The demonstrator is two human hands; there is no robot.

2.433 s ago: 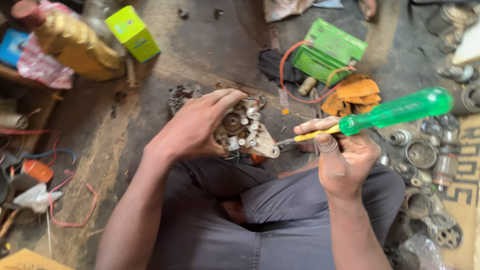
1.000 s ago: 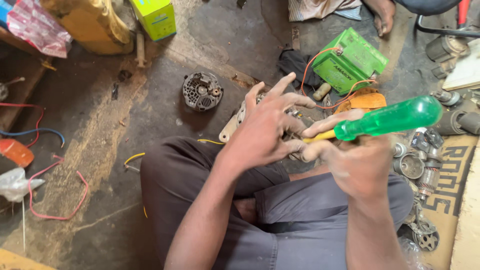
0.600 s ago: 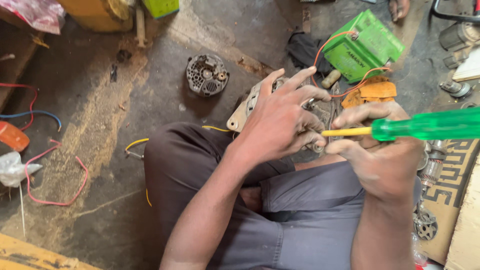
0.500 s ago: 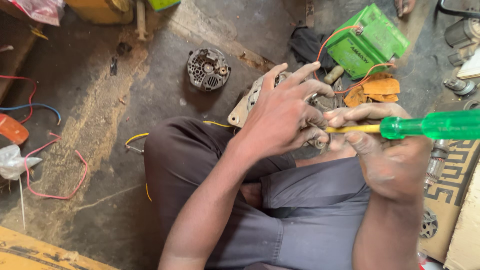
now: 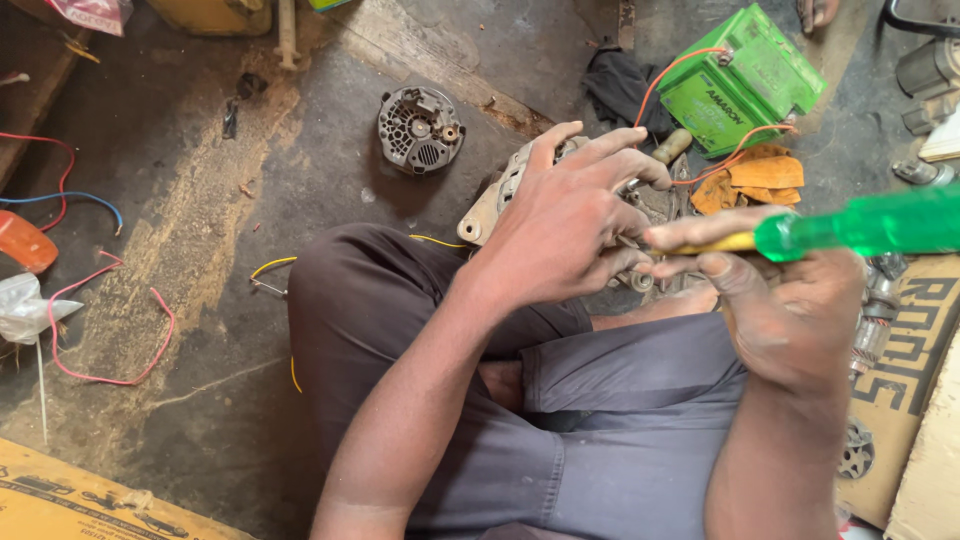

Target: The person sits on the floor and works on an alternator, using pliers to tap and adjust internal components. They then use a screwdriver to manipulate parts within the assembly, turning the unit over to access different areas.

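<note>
The stained grey concrete floor (image 5: 200,300) carries the work, and the person sits on it with dark trousers (image 5: 420,330) drawn up. Beyond the knees rests the pale cast-metal alternator housing (image 5: 500,195), against the lap. The left hand (image 5: 570,225) spreads over it, fingers splayed and pressing, closed on nothing. The right hand (image 5: 790,300) is clenched round a screwdriver with a translucent green handle and yellow shaft (image 5: 850,222), whose tip is hidden behind the left fingers. To work well, I judge the left palm must pin the housing hard while the blade stays square in its seat. A green box-shaped battery (image 5: 745,85) and a round dark finned end cover (image 5: 420,128) lie apart
</note>
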